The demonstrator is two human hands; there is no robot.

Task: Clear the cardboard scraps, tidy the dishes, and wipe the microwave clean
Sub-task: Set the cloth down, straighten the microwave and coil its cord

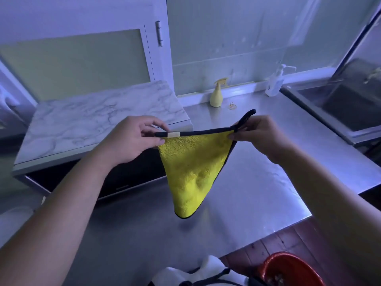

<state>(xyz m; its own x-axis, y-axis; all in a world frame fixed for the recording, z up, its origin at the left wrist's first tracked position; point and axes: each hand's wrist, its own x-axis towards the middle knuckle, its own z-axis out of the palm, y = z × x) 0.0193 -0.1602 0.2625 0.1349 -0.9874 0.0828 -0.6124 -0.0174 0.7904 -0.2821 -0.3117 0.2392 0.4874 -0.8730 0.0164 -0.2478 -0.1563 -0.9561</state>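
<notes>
A yellow cloth (191, 168) with a dark trim and a dark hanging loop hangs in the air above the steel counter (257, 182). My left hand (132, 139) pinches its top edge near a small pale label. My right hand (259, 135) pinches the opposite top corner by the loop. The cloth is stretched between them and droops to a point. The microwave (92, 124), with a marble-patterned top and a dark front door, stands on the counter at the left, behind my left hand.
A yellow spray bottle (216, 96) and a clear pump bottle (275, 83) stand by the back wall, a rubber band (232, 105) beside them. A steel sink (346, 108) lies at the right. A red basin (288, 269) sits on the floor below the counter edge.
</notes>
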